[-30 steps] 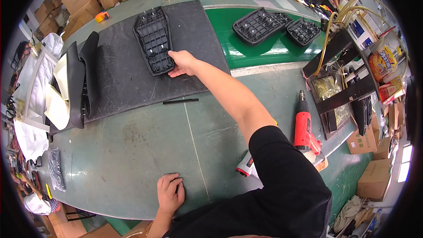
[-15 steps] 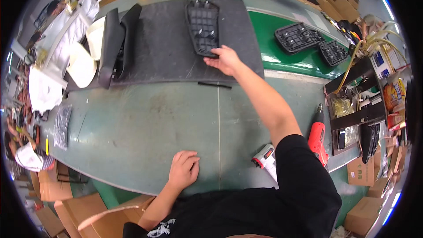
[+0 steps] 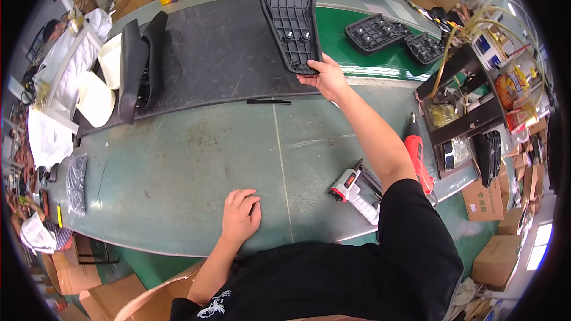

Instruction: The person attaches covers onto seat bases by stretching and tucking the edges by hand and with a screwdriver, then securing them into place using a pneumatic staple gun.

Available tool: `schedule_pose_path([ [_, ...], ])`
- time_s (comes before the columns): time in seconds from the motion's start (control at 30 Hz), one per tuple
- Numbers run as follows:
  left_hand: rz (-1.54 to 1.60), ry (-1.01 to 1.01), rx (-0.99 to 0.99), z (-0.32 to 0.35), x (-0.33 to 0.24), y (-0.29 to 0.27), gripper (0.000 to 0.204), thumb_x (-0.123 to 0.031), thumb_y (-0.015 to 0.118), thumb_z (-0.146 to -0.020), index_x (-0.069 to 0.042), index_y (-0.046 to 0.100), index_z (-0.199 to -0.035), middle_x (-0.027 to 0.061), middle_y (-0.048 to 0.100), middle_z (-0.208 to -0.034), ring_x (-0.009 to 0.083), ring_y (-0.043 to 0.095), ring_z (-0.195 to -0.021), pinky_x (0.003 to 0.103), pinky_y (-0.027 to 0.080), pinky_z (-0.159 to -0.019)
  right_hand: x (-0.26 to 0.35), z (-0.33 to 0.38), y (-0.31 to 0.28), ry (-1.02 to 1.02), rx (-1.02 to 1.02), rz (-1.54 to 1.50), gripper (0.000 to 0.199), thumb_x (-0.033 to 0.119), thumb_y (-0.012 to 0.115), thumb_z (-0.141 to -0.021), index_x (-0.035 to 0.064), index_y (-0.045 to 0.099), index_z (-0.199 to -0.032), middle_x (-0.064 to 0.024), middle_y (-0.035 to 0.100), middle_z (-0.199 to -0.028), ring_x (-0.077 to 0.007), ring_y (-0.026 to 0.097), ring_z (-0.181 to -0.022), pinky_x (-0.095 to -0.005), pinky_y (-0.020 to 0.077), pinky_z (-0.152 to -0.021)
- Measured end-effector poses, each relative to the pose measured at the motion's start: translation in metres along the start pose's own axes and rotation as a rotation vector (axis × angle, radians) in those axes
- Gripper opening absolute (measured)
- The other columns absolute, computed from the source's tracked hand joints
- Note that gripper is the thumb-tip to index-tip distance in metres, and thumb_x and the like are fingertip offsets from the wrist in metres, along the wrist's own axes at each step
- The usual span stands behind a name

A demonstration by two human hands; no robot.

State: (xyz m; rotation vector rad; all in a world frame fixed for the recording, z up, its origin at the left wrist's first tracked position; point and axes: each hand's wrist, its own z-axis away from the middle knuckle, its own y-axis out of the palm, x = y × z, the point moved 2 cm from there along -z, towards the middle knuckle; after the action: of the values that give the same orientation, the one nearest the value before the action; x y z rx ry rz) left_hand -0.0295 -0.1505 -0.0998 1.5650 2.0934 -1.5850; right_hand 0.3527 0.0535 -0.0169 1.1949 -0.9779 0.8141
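Left hand (image 3: 241,217) rests palm-down, fingers loosely curled, on the green worktable (image 3: 178,172), holding nothing. Beyond it, right hand (image 3: 326,77) grips the near end of one black ribbed plastic seat base (image 3: 288,18), lifted over the dark rubber mat (image 3: 220,59). Two more black ribbed bases (image 3: 376,31) lie right of the mat.

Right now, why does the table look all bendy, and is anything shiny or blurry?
Head view: the fisheye lens curves the green table edge toward a black round rim; soft glare sits on the tabletop; the right hand gripping the black plastic panel looks sharp.
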Motion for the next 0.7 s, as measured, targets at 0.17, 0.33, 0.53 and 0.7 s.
schedule_pose_path([
  [0.17,-0.011,0.001,0.010,-0.003,-0.002,0.000,0.020,0.001,0.075,-0.079,-0.006,0.070,-0.097,0.0093,0.070,-0.113,0.0343,0.064,-0.105,0.045,0.052,-0.093,0.016,-0.028,-0.044,-0.078,-0.089,-0.033,0.029,0.004,0.050,-0.105,-0.0021,0.056,-0.133,-0.0196,0.072,-0.116,-0.0324,0.075,-0.093,-0.0421,0.0657,-0.079],
  [0.33,-0.021,-0.008,0.028,-0.007,-0.003,0.002,0.021,0.002,0.075,-0.079,-0.006,0.070,-0.097,0.0100,0.070,-0.112,0.0347,0.065,-0.103,0.044,0.053,-0.091,0.020,-0.059,-0.097,-0.136,-0.236,-0.069,0.027,0.000,0.047,-0.103,-0.0061,0.053,-0.129,-0.0247,0.069,-0.117,-0.0390,0.075,-0.093,-0.0471,0.0664,-0.080],
  [0.53,-0.032,-0.023,0.055,-0.011,-0.003,0.004,0.022,0.004,0.074,-0.078,-0.006,0.069,-0.097,0.0104,0.070,-0.112,0.0346,0.065,-0.103,0.044,0.053,-0.090,0.013,-0.096,-0.136,-0.170,-0.401,-0.138,0.024,-0.004,0.045,-0.101,-0.0089,0.052,-0.123,-0.0267,0.069,-0.112,-0.0398,0.075,-0.088,-0.0478,0.0678,-0.078],
  [0.7,-0.050,-0.041,0.068,-0.013,-0.005,0.005,0.023,0.005,0.074,-0.077,-0.005,0.069,-0.097,0.0106,0.070,-0.112,0.0344,0.066,-0.102,0.044,0.053,-0.090,0.001,-0.130,-0.134,-0.176,-0.461,-0.114,0.026,-0.006,0.044,-0.098,-0.0083,0.053,-0.123,-0.0257,0.070,-0.107,-0.0375,0.076,-0.079,-0.0447,0.0690,-0.068],
])
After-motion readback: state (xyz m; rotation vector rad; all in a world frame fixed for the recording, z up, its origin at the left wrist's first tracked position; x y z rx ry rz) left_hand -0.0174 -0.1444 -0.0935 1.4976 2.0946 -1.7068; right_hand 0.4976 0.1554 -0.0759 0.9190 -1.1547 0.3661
